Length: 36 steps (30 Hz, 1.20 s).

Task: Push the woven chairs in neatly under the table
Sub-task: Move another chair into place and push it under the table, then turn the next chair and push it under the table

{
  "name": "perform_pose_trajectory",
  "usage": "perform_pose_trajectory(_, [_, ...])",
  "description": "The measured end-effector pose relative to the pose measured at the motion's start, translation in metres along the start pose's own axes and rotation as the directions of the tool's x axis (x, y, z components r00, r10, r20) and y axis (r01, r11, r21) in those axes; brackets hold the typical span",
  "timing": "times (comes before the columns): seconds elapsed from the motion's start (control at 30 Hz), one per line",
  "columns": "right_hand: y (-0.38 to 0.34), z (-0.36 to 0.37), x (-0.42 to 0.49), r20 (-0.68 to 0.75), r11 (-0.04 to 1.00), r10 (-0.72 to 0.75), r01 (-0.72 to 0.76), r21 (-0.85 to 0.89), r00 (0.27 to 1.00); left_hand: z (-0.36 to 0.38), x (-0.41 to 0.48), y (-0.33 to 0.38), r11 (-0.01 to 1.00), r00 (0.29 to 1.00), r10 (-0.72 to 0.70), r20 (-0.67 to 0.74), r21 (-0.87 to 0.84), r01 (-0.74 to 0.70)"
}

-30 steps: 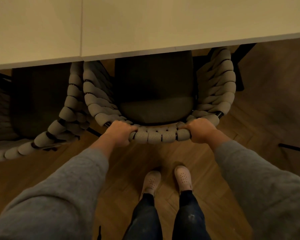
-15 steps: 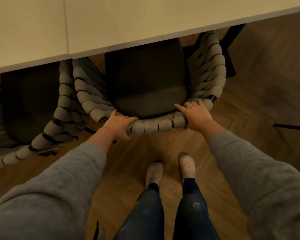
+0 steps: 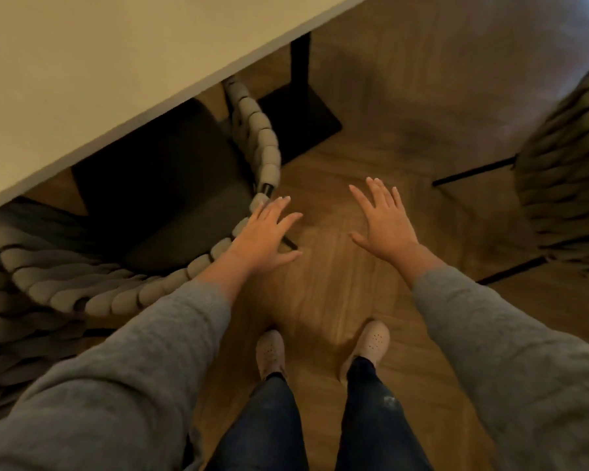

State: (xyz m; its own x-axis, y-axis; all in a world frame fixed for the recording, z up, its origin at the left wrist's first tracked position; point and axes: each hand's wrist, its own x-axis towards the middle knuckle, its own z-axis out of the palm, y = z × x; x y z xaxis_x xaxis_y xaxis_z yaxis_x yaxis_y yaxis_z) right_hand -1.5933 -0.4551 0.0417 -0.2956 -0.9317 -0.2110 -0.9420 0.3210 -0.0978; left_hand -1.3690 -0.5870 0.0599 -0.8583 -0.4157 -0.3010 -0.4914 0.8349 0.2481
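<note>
A woven chair (image 3: 266, 154) with thick grey rope bands and a dark seat cushion stands tucked under the pale table (image 3: 116, 69); its curved back rim runs from centre to lower left. My left hand (image 3: 264, 237) hovers flat with fingers spread over the rim's right end, gripping nothing. Over bare floor to the right, my right hand (image 3: 385, 220) is spread wide and holds nothing. A second woven chair (image 3: 565, 171) stands apart at the right edge, out from the table. Part of another woven chair (image 3: 0, 317) shows at the far left.
The table's black leg and flat base plate (image 3: 300, 120) stand just right of the tucked chair. Wooden herringbone floor (image 3: 323, 294) lies between the chairs. My two feet in light shoes (image 3: 371, 341) stand on it, below the hands.
Both hands have let go of the chair's back rim and opened flat. The view has swung right, bringing the table leg and the right-hand chair into sight.
</note>
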Motion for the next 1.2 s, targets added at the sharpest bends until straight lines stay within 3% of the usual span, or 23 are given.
perform_pose_trajectory(0.2, [0.146, -0.029, -0.067, -0.056, 0.951, 0.307, -0.308, -0.016, 0.950, -0.014, 0.104, 0.125, 0.975, 0.982, 0.173, 0.075, 0.130, -0.182])
perform_pose_trajectory(0.4, [0.267, -0.041, -0.107, -0.079, 0.834, 0.551, -0.551, 0.021, 0.831, -0.028, 0.197, 0.239, 0.925, 0.948, 0.306, 0.088, 0.207, -0.318])
perform_pose_trajectory(0.57, [0.341, -0.040, -0.129, -0.036, 0.720, 0.693, -0.689, 0.085, 0.720, -0.034, 0.272, 0.307, 0.811, 0.861, 0.482, 0.160, 0.290, -0.508])
perform_pose_trajectory(0.67, [0.379, -0.039, -0.128, -0.015, 0.617, 0.782, -0.770, 0.162, 0.623, -0.043, 0.322, 0.339, 0.726, 0.802, 0.562, 0.203, 0.343, -0.596])
perform_pose_trajectory(0.77, [0.416, -0.039, -0.113, 0.097, 0.480, 0.851, -0.840, 0.253, 0.516, -0.055, 0.387, 0.370, 0.644, 0.749, 0.622, 0.228, 0.396, -0.655])
perform_pose_trajectory(0.9, [0.458, -0.037, -0.083, 0.220, 0.320, 0.875, -0.855, 0.407, 0.432, -0.065, 0.474, 0.412, 0.529, 0.668, 0.696, 0.265, 0.439, -0.726])
perform_pose_trajectory(0.97, [0.463, -0.039, -0.068, 0.275, 0.257, 0.864, -0.839, 0.480, 0.422, -0.072, 0.502, 0.425, 0.503, 0.668, 0.677, 0.309, 0.469, -0.726])
perform_pose_trajectory(1.03, [0.475, -0.040, -0.049, 0.336, 0.208, 0.850, -0.844, 0.495, 0.406, -0.075, 0.541, 0.441, 0.384, 0.635, 0.650, 0.418, 0.541, -0.749])
perform_pose_trajectory(1.13, [0.482, -0.033, -0.031, 0.378, 0.219, 0.842, -0.886, 0.410, 0.384, -0.065, 0.589, 0.460, 0.125, 0.545, 0.634, 0.548, 0.623, -0.772])
perform_pose_trajectory(1.2, [0.483, -0.027, -0.026, 0.348, 0.252, 0.857, -0.899, 0.358, 0.379, -0.063, 0.611, 0.468, 0.047, 0.492, 0.627, 0.605, 0.601, -0.798])
